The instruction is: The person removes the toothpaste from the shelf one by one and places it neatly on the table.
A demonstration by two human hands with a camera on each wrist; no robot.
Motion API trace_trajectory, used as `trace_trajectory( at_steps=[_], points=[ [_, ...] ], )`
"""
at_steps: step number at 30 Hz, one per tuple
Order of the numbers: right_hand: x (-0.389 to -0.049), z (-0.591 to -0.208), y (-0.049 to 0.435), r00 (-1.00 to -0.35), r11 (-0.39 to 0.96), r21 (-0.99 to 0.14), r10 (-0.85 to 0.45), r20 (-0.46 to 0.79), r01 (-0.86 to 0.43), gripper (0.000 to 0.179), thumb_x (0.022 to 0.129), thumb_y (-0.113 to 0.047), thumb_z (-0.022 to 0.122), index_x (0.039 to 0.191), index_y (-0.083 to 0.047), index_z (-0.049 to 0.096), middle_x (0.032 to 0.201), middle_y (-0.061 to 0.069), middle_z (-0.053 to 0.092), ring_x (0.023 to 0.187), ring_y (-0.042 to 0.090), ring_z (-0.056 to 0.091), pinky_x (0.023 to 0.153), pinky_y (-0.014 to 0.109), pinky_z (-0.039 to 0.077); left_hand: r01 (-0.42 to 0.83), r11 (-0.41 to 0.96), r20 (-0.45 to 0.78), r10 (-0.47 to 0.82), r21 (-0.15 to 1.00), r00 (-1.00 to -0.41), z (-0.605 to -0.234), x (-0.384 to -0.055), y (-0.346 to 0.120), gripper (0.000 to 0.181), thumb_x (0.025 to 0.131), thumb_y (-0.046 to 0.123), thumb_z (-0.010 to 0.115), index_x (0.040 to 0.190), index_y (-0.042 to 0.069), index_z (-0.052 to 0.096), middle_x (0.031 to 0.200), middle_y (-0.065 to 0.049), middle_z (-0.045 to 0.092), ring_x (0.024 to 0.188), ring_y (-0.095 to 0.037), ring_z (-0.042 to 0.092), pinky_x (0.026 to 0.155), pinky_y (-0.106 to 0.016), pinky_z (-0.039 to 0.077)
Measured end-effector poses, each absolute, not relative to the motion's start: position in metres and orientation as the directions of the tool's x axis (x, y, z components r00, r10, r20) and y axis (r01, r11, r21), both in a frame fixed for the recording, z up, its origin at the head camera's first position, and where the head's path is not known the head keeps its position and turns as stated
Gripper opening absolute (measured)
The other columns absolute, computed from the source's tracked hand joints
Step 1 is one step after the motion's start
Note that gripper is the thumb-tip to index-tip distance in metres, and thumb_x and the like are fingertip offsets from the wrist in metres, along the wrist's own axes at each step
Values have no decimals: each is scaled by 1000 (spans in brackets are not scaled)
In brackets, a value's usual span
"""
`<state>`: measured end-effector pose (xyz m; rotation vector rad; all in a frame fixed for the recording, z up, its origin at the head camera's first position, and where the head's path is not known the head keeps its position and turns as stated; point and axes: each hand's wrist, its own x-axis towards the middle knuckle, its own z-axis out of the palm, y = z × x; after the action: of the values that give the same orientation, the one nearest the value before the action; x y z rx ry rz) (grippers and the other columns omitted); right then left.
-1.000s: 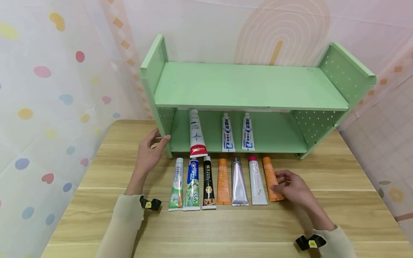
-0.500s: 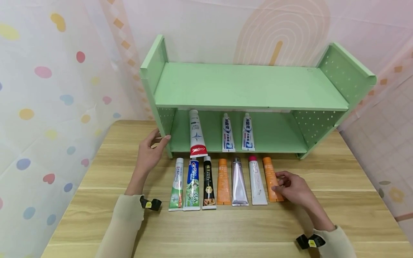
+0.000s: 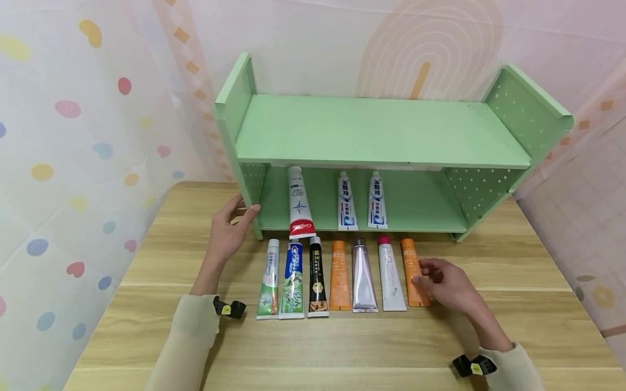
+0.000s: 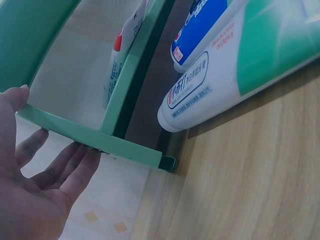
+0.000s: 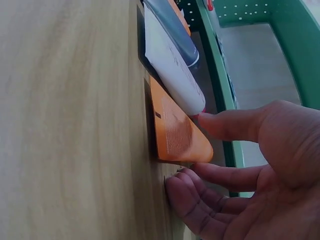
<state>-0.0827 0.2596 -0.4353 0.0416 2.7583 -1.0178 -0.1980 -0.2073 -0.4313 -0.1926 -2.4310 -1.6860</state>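
My left hand point(image 3: 227, 231) holds the left side panel of the green shelf point(image 3: 386, 130), thumb on the inner side and fingers round the outer side. At the right end of a row of tubes, my right hand point(image 3: 447, 282) has its thumb and fingers on either side of an orange squeeze tube point(image 5: 175, 125), which lies on the table. Beside that tube is a white one with a pink cap point(image 3: 391, 279). On the lower shelf board lean a red-and-white Colgate toothpaste tube point(image 3: 299, 203) and two blue-and-white toothpaste tubes point(image 3: 346, 203).
The row on the wooden table point(image 3: 342, 353) continues left with a silver tube point(image 3: 363, 279), another orange tube point(image 3: 339, 279), a black tube point(image 3: 317, 279), a blue-green Crest tube point(image 3: 292, 282) and a white-green toothpaste tube point(image 3: 269, 282). A patterned curtain point(image 3: 112, 108) hangs behind.
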Motion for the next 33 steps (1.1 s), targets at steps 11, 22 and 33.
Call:
trace_trajectory(
  at_steps=[11,22,33],
  points=[
    [-85,-435,261,-993,741,-664,-118,11,-95,49,97,-15,71,139,5,55,131,27,62,106,38,66,86,49,59,215,341,226,9,915,-974,-432,-198,-207,55,102,43,62,153,24,50,130,-14,64,113,-21,61,89,-32,59],
    [-93,-424,253,-974,748,-625,-156,163,-224,58,97,-17,72,147,1,49,142,26,54,123,46,58,94,59,55,207,340,219,4,917,-976,-432,-198,-208,55,102,43,63,153,26,50,130,-13,64,114,-21,61,89,-30,58],
    [-111,-410,244,-974,741,-632,-171,148,-226,74,97,-21,73,157,0,35,151,26,46,127,47,55,100,62,51,207,344,218,5,916,-976,-432,-198,-207,56,102,44,62,153,25,49,131,-13,64,113,-19,61,90,-32,59]
  ],
)
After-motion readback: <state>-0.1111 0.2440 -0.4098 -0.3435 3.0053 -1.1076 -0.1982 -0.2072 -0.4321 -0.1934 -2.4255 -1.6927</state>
